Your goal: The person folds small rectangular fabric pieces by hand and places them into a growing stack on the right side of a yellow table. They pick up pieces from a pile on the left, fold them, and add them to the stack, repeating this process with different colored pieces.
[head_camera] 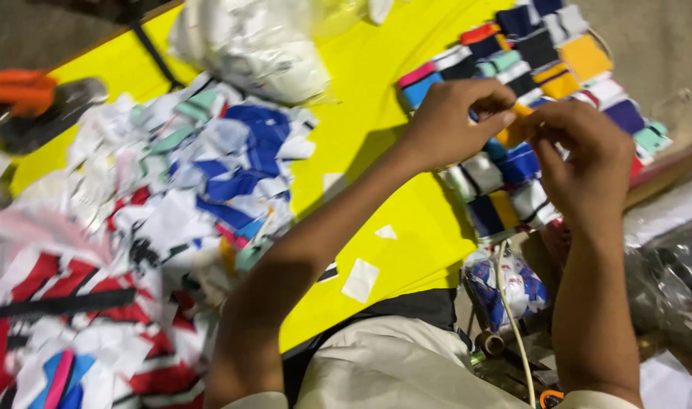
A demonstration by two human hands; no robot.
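My left hand and my right hand meet above a yellow table, fingertips pinched together on a small orange-yellow piece of fabric. Both hands hover over rows of small folded fabric bundles in blue, orange, white, pink, mint and navy. Most of the held piece is hidden by my fingers.
A large heap of cut fabric scraps in white, blue, red and mint covers the table's left side. A clear plastic bag of white material lies at the top. Small white paper bits lie near the front edge. An orange tool sits far left.
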